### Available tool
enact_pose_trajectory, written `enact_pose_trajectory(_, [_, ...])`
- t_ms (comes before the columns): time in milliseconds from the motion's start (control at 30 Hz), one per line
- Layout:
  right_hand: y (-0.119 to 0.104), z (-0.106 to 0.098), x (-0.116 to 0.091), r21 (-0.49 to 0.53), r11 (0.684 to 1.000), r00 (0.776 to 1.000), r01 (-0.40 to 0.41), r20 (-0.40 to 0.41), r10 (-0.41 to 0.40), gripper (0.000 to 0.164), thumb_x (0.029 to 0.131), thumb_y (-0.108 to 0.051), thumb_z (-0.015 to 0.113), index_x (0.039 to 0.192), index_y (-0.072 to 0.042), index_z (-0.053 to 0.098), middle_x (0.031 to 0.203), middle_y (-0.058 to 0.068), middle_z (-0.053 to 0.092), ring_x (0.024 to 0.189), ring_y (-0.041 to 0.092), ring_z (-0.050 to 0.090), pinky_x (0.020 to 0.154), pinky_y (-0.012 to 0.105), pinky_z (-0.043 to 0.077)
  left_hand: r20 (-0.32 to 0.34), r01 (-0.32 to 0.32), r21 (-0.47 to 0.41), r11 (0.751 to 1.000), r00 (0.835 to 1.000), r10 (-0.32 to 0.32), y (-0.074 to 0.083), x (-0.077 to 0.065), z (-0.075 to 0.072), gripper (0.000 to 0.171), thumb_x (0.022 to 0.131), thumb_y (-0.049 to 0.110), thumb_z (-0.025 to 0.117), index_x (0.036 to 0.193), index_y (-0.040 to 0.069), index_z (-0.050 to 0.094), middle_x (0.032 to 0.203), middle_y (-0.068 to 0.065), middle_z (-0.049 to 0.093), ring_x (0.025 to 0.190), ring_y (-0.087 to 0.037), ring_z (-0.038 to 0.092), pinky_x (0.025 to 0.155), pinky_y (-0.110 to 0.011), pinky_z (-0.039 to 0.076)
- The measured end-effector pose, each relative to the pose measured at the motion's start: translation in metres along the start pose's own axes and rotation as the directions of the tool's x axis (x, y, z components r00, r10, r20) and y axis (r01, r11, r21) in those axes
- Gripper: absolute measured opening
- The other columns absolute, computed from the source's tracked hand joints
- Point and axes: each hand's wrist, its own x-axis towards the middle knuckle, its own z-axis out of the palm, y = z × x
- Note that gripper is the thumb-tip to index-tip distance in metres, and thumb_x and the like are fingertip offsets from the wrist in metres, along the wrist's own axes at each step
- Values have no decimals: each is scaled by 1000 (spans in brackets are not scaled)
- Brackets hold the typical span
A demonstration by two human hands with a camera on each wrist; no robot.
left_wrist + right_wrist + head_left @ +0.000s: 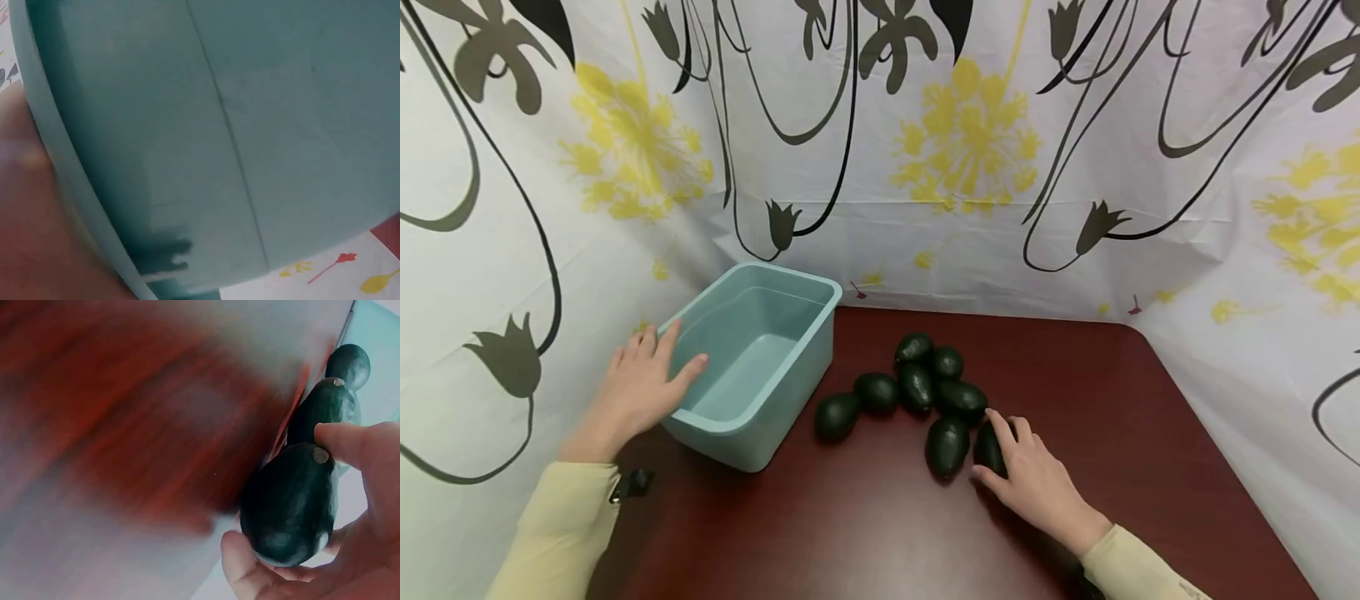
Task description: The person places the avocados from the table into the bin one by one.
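Note:
My right hand (1037, 483) holds a dark green avocado (989, 450) at the near right end of a loose group. In the right wrist view, thumb and fingers lie on opposite sides of that avocado (290, 506), and other avocados line up behind it. Close beside it on the left lies another avocado (947, 447). Over at the left, my left hand (636, 387) rests with extended, spread fingers on the near left rim of a light blue plastic bin (805, 375). No avocado shows inside the bin, whose inner wall (187, 144) fills most of the left wrist view.
Several more avocados (916, 388) lie together mid-table, right of the bin. The dark red-brown table (865, 517) ends at a rounded far right corner. A white cloth (880, 242) printed with flowers hangs behind and along both sides.

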Motion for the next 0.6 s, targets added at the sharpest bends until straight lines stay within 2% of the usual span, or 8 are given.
enact_pose_trajectory(133, [5, 0, 4, 81, 996, 1000, -21, 22, 20, 90, 80, -40, 85, 151, -8, 39, 122, 18, 50, 79, 22, 60, 58, 35, 50, -17, -26, 29, 999, 999, 27, -4, -2, 0, 82, 104, 59, 35, 161, 4, 14, 154, -43, 17, 141, -60, 16, 107, -73, 15])
enact_pose_trajectory(267, [12, -1, 8, 161, 985, 997, -58, 58, 49, 88, 76, -34, 89, 148, -13, 43, 120, 15, 51, 77, 19, 60, 65, 40, 52, -27, -46, 40, 998, 999, 47, -6, -4, 2, 78, 105, 57, 35, 162, 7, 15, 156, -40, 18, 142, -57, 18, 107, -72, 17])
enact_pose_trajectory(433, [23, -5, 17, 243, 968, 997, -60, 57, 47, 85, 73, -32, 91, 145, -21, 48, 123, 10, 56, 93, 25, 63, 74, 45, 53, -31, -39, 41, 998, 999, 41, -6, -4, 2, 78, 105, 57, 35, 163, 10, 14, 158, -37, 17, 144, -55, 17, 109, -71, 16])
enact_pose_trajectory(600, [33, -11, 27, 315, 949, 999, -30, 20, 25, 85, 74, -29, 91, 147, -24, 48, 138, 7, 54, 117, 29, 58, 88, 50, 50, -27, -29, 50, 998, 999, 31, -6, -2, 2, 78, 105, 59, 34, 163, 11, 14, 159, -36, 16, 144, -55, 16, 110, -70, 15])
